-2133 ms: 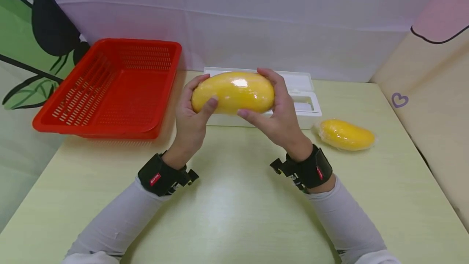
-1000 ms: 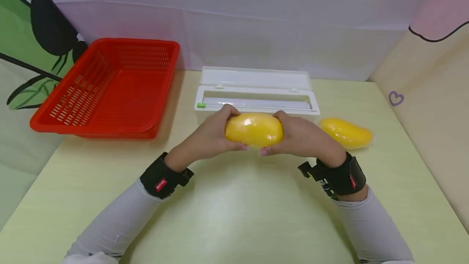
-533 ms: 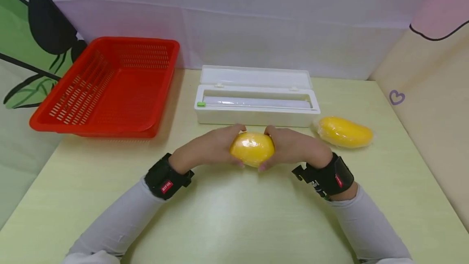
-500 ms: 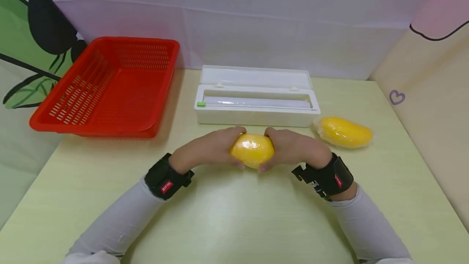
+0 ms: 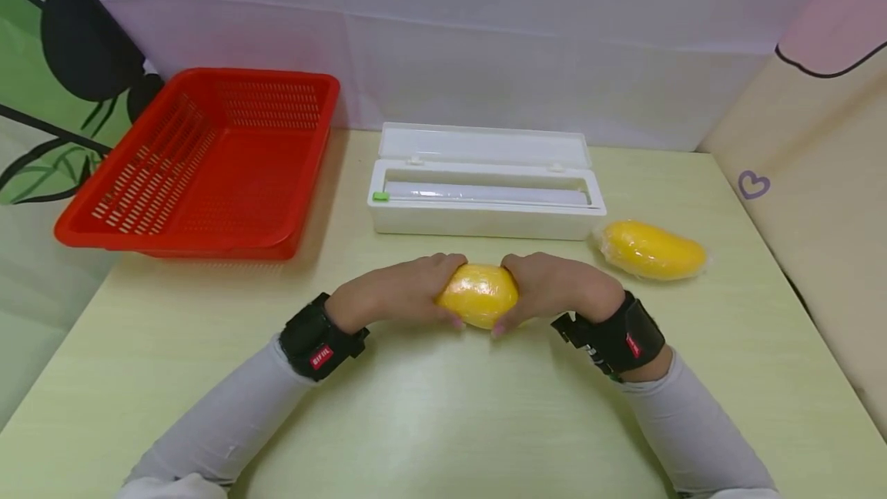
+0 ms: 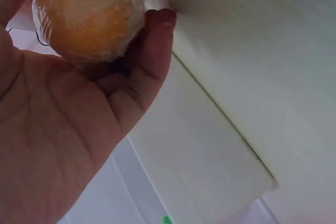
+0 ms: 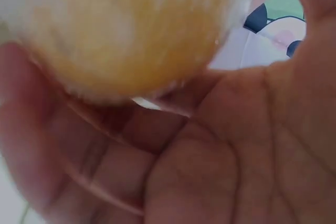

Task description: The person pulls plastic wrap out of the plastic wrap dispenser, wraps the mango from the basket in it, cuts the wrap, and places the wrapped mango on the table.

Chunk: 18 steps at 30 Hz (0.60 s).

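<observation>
A yellow mango (image 5: 480, 296) wrapped in clear film is held between both hands, just in front of the white cling film box. My left hand (image 5: 409, 289) grips its left side, and my right hand (image 5: 554, 287) grips its right side. In the left wrist view the fingers curl under the wrapped mango (image 6: 86, 17); the right wrist view has the same mango (image 7: 131, 35) above the palm. The fingers' far sides are partly hidden in the head view. A second film-wrapped mango (image 5: 651, 250) lies on the table at the right.
The cling film box (image 5: 485, 222) stands at the back with its lid raised, a film roll (image 5: 485, 193) inside and a green slider (image 5: 380, 196) at its left. A red slotted basket (image 5: 187, 245) is at the back left. Fabric walls border the table (image 5: 443, 422).
Both hands have brought the mango down and nearer from in front of the box, turning it so its end faces the camera. The box has come into full view.
</observation>
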{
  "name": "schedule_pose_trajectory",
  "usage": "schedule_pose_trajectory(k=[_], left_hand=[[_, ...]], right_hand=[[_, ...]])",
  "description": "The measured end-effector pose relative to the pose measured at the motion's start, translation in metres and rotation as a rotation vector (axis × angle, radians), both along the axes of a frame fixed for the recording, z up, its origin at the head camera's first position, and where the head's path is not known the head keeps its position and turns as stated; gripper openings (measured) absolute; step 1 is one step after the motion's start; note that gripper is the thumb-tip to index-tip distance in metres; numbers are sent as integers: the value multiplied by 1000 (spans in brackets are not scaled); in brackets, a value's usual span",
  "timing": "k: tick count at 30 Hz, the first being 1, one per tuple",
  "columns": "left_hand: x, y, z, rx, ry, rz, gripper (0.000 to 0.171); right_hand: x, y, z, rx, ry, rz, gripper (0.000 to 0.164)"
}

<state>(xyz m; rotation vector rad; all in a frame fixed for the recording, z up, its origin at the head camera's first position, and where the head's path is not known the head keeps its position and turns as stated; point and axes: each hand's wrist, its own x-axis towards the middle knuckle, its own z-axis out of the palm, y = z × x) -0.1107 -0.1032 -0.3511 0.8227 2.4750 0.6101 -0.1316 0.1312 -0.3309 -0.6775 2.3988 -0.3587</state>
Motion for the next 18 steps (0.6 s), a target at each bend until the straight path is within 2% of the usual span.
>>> schedule_pose_trajectory(k=[5,8,10,13,16,18], left_hand=[[0,-4,7,-68,35,39,98],[-2,-8,15,-84,102,38,97],[-2,-12,23,-84,165,43,93],[-3,-20,35,-65,306,44,85],[-4,-28,46,-39,501,65,81],[-6,-35,51,-53,634,98,81]], right_hand=[[-1,6,6,27,44,19,86],[-3,11,13,10,62,23,95],[-3,16,19,-24,72,17,95],[-4,23,30,-94,103,12,90],[-4,32,38,-165,158,-18,88],[-6,37,42,-204,205,-60,88]])
